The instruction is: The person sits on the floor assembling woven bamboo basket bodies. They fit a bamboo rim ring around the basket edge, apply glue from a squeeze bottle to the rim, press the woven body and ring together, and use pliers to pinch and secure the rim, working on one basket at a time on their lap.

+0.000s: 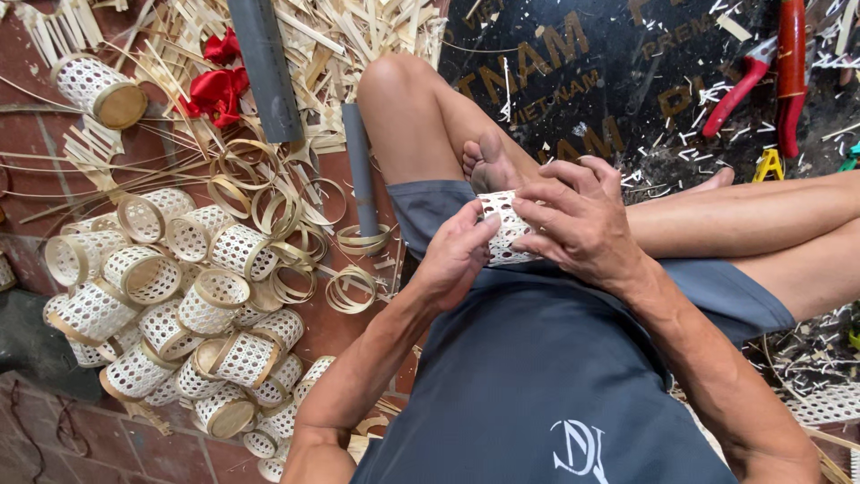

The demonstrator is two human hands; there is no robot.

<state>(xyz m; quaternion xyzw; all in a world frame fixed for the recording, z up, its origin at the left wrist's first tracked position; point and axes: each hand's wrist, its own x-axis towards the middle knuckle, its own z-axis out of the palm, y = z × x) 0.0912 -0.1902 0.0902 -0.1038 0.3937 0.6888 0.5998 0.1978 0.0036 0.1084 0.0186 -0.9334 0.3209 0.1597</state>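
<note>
Head view: person sits cross-legged on a red tile floor point(36, 67), looking down at own lap. Both hands work one small woven cane cylinder point(504, 235), white open lattice, held over the lap just in front of a bare foot point(491, 166) and grey shorts point(430, 211).

Left hand point(455, 255): fingers curled, fingertips pressed against the near left side of the cylinder, thumb on its edge. Gripping, not spread.

Right hand point(580, 220): arched over the top and right side of the cylinder, fingers bent and close together, clamping it from above. Most of the cylinder is hidden under this hand; only the left part of the lattice shows.

Left half of the floor: a heap of similar woven cylinders point(179, 305), many with tan rims, lying on their sides and touching each other. One more woven cylinder point(97, 90) sits apart near the top left corner. Loose cane rings point(278, 211) lie between the heap and the knee. Split cane strips point(358, 40) are piled along the top edge. Red fabric point(218, 85) lies among the strips, beside a grey pipe point(266, 67); a shorter grey pipe point(360, 166) lies by the knee.

Top right: dark printed mat point(609, 81) littered with offcuts, red-handled pliers point(778, 76) on it near the corner.
</note>
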